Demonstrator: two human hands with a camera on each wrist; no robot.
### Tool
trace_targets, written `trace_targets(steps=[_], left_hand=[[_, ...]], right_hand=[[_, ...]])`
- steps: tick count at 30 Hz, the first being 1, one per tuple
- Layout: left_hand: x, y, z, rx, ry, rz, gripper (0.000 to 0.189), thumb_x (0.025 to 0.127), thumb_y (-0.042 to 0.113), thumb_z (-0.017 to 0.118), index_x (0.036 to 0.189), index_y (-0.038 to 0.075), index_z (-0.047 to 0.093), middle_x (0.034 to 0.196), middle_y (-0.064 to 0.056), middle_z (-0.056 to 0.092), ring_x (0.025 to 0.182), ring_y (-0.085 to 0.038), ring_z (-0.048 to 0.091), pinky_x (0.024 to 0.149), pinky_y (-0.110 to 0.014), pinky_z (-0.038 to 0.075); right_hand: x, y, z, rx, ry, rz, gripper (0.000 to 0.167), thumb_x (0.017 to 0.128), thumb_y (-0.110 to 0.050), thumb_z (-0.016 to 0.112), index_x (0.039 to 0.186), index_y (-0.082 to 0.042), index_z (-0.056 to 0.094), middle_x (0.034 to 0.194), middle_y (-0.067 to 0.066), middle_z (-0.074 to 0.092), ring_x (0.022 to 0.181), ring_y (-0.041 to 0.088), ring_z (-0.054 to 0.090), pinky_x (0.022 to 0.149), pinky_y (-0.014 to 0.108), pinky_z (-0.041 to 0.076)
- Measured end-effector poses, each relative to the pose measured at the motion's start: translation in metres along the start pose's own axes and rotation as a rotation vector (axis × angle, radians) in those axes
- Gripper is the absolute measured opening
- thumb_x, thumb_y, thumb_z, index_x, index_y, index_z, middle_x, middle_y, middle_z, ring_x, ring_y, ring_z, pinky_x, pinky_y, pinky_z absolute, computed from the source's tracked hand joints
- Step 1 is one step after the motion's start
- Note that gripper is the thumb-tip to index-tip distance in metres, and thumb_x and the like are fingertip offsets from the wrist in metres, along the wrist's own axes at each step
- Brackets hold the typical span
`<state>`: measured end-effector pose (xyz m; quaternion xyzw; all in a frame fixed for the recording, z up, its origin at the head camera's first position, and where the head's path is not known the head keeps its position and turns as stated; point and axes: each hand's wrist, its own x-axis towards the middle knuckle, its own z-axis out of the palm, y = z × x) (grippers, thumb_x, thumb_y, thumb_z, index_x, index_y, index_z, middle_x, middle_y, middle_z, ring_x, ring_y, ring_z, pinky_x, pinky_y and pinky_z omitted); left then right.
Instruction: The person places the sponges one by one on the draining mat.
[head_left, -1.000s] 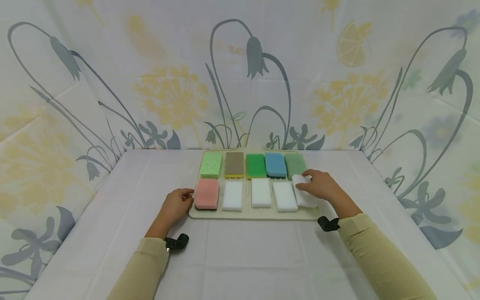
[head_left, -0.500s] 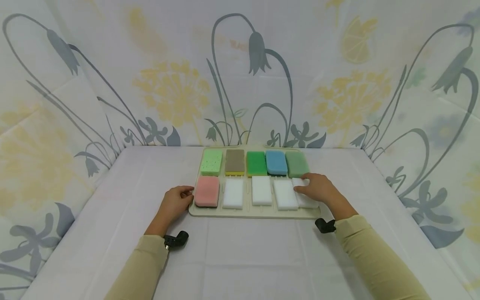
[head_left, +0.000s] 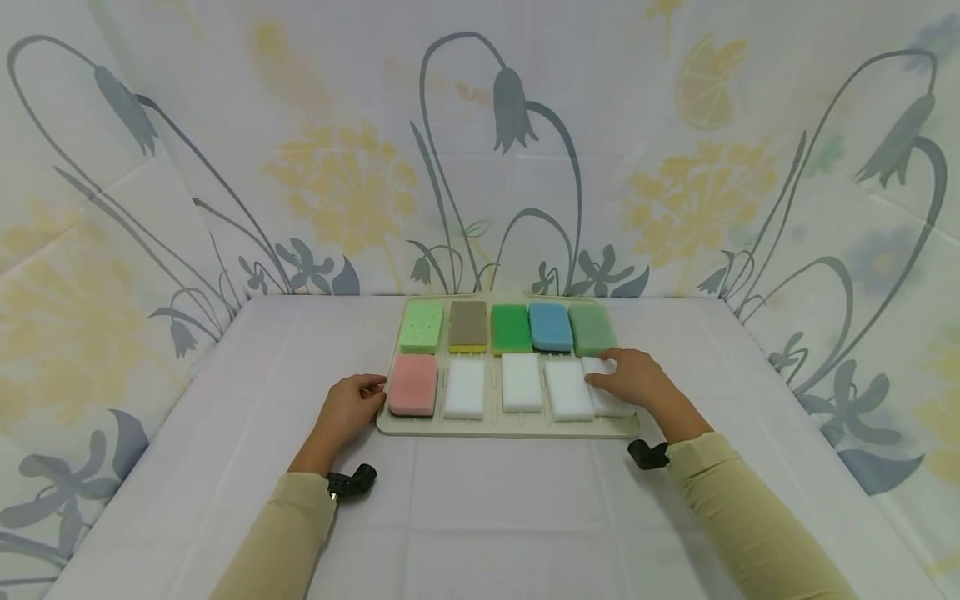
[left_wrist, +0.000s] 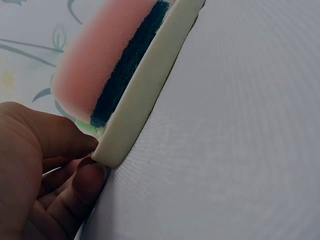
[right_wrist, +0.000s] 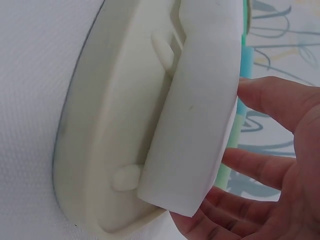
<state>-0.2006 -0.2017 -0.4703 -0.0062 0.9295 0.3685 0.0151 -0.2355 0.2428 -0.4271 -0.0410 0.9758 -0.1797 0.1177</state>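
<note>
My left hand (head_left: 351, 408) pinches the left edge of a cream tray (head_left: 510, 427), thumb on top and fingers below, as the left wrist view shows. Beside it on the tray lies a pink sponge (head_left: 412, 384) with a dark blue-green scouring layer (left_wrist: 131, 65). At the tray's right end, my right hand (head_left: 641, 379) holds a white sponge (head_left: 611, 407) by its edges. In the right wrist view, thumb and fingers spread along that white sponge (right_wrist: 192, 120), which leans against raised ribs on the tray. Its left side meets another white sponge (head_left: 568, 390).
Two more white sponges, one left (head_left: 465, 389) and one central (head_left: 521, 383), share the front row. Behind them stand light green (head_left: 422, 326), brown-and-yellow (head_left: 468, 325), green (head_left: 512, 327), blue (head_left: 551, 326) and grey-green sponges (head_left: 592, 329). A patterned cloth wall (head_left: 360, 192) rises behind the table.
The right white sponge, tilted a second ago, has come down flatter on the tray. My right hand has lowered slightly with it. My left hand keeps its grip on the tray edge.
</note>
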Motion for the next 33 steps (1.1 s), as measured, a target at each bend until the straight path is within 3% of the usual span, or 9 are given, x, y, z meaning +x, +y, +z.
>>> trace_targets(steps=[16, 21, 25, 29, 33], left_hand=[[0.003, 0.002, -0.003, 0.022, -0.047, -0.006, 0.035, 0.093, 0.015, 0.057, 0.124, 0.000, 0.063, 0.104, -0.012, 0.068, 0.085, -0.017, 0.064, 0.068, -0.028, 0.052], [0.004, 0.001, -0.011, 0.010, -0.102, -0.034, 0.036, 0.094, 0.016, 0.057, 0.125, 0.000, 0.062, 0.109, -0.015, 0.068, 0.087, -0.018, 0.066, 0.067, -0.028, 0.054], [0.004, 0.001, -0.018, 0.011, -0.147, -0.053, 0.037, 0.096, 0.020, 0.054, 0.128, 0.000, 0.060, 0.112, -0.018, 0.067, 0.079, -0.015, 0.067, 0.064, -0.027, 0.054], [0.005, 0.004, -0.028, 0.050, -0.161, -0.034, 0.040, 0.099, 0.023, 0.051, 0.132, 0.001, 0.057, 0.112, -0.018, 0.066, 0.071, -0.013, 0.065, 0.061, -0.028, 0.053], [0.005, 0.014, -0.044, 0.186, -0.111, 0.058, 0.041, 0.099, 0.023, 0.050, 0.133, 0.001, 0.056, 0.115, -0.019, 0.066, 0.086, -0.024, 0.067, 0.068, -0.035, 0.054]], right_hand=[[-0.007, -0.001, -0.006, -0.014, 0.001, -0.020, 0.070, 0.093, -0.048, 0.054, 0.141, 0.002, 0.045, 0.140, 0.032, 0.046, 0.130, 0.050, 0.041, 0.102, 0.060, 0.039], [-0.014, -0.010, -0.019, -0.020, 0.012, -0.069, 0.065, 0.096, -0.045, 0.052, 0.141, 0.001, 0.046, 0.139, 0.032, 0.046, 0.128, 0.050, 0.043, 0.100, 0.061, 0.040], [-0.019, -0.016, -0.031, -0.026, 0.058, -0.121, 0.061, 0.098, -0.044, 0.050, 0.141, -0.001, 0.046, 0.140, 0.033, 0.044, 0.127, 0.051, 0.042, 0.099, 0.063, 0.039], [-0.025, -0.020, -0.041, -0.019, 0.108, -0.158, 0.060, 0.099, -0.044, 0.047, 0.144, -0.003, 0.043, 0.145, 0.031, 0.038, 0.131, 0.051, 0.037, 0.102, 0.064, 0.035], [-0.028, -0.022, -0.048, -0.013, 0.154, -0.190, 0.061, 0.100, -0.043, 0.045, 0.147, -0.005, 0.038, 0.151, 0.027, 0.030, 0.136, 0.050, 0.031, 0.106, 0.065, 0.031]])
